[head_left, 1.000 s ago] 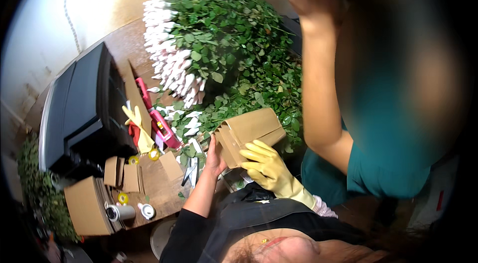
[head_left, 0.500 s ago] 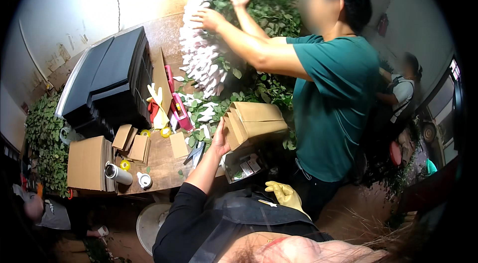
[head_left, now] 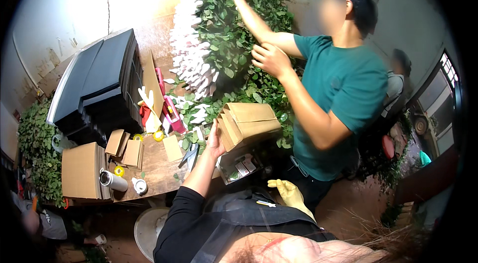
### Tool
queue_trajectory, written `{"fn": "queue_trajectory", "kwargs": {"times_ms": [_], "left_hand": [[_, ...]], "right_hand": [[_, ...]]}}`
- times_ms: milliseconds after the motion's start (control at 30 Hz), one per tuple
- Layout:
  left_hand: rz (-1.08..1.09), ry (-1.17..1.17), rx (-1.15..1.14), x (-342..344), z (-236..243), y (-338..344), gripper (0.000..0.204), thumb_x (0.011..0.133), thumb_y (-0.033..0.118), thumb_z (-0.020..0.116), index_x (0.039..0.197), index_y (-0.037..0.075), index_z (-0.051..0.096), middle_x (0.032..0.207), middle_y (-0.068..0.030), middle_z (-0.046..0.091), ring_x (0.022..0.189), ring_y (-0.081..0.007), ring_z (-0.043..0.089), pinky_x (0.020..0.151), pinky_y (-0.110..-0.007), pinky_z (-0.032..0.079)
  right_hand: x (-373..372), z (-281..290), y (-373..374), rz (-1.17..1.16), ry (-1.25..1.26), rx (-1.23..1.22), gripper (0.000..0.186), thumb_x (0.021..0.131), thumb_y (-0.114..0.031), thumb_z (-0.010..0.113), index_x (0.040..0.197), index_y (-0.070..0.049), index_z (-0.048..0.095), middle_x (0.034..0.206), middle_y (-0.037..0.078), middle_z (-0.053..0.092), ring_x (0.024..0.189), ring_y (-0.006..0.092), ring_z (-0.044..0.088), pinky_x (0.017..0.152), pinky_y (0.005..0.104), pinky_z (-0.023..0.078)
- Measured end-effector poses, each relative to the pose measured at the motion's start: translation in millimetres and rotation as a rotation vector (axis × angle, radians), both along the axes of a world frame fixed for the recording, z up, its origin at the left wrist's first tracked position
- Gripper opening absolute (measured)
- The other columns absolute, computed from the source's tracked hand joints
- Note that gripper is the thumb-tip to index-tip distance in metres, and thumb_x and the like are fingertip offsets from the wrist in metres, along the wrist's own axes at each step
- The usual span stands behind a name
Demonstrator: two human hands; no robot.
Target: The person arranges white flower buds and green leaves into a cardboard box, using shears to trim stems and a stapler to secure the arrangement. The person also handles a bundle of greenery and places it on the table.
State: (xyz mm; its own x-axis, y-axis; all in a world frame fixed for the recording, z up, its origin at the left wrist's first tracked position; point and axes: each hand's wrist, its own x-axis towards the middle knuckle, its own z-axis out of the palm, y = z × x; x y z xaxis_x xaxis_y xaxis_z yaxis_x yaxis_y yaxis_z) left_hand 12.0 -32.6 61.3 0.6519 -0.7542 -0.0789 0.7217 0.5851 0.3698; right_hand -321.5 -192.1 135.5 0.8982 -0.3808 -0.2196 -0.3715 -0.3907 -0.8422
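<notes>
wooden table: black sheet stack, cardboard stack, white tumbler, yellow tape roll, scissors; leafy stems piled at far side.

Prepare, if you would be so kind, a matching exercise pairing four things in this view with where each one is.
Things:
1. Folded brown cardboard package
2. Right hand in a yellow rubber glove
3. Metal scissors
4. White cylindrical flask

Places:
A. Beside the upright stack of brown cardboard sheets
B. In the bare left hand
C. Low in front of the person's body, with nothing seen in its grip
D. On the wooden table, beside the left forearm

Pairs: 1-B, 2-C, 3-D, 4-A
</notes>
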Motion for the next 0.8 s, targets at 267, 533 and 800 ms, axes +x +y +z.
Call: {"fn": "queue_trajectory", "kwargs": {"times_ms": [267, 533, 800], "left_hand": [[0.002, -0.008, -0.040, 5.3, 12.4, -0.1, 0.075, 0.098, 0.064, 0.053, 0.149, 0.010, 0.045, 0.145, -0.0139, 0.054, 0.131, -0.0325, 0.054, 0.108, -0.054, 0.046], [-0.145, -0.165, -0.121, -13.5, 91.0, -24.4, 0.073, 0.102, 0.061, 0.048, 0.153, 0.010, 0.038, 0.151, -0.0118, 0.048, 0.137, -0.0283, 0.048, 0.117, -0.048, 0.037], [-0.290, -0.834, -0.036, -64.9, 154.1, -46.3, 0.090, 0.087, 0.012, 0.058, 0.163, 0.001, 0.012, 0.168, -0.0136, 0.021, 0.156, -0.0251, 0.018, 0.125, -0.038, 0.014]], "right_hand": [[31.7, -1.6, 3.2, -0.261, -0.203, 0.897, 0.071, 0.106, -0.049, 0.047, 0.155, 0.000, 0.031, 0.150, 0.027, 0.045, 0.135, 0.0370, 0.052, 0.116, 0.0473, 0.042], [83.5, -29.0, -73.1, -0.278, -0.493, 1.913, 0.091, 0.096, -0.068, 0.047, 0.158, -0.004, 0.025, 0.158, 0.020, 0.038, 0.142, 0.0337, 0.044, 0.114, 0.0570, 0.038], [27.5, 107.8, -45.2, 0.051, -0.758, 1.009, 0.070, 0.105, -0.051, 0.040, 0.157, -0.005, 0.030, 0.157, 0.016, 0.041, 0.142, 0.0273, 0.044, 0.118, 0.0465, 0.034]]}}
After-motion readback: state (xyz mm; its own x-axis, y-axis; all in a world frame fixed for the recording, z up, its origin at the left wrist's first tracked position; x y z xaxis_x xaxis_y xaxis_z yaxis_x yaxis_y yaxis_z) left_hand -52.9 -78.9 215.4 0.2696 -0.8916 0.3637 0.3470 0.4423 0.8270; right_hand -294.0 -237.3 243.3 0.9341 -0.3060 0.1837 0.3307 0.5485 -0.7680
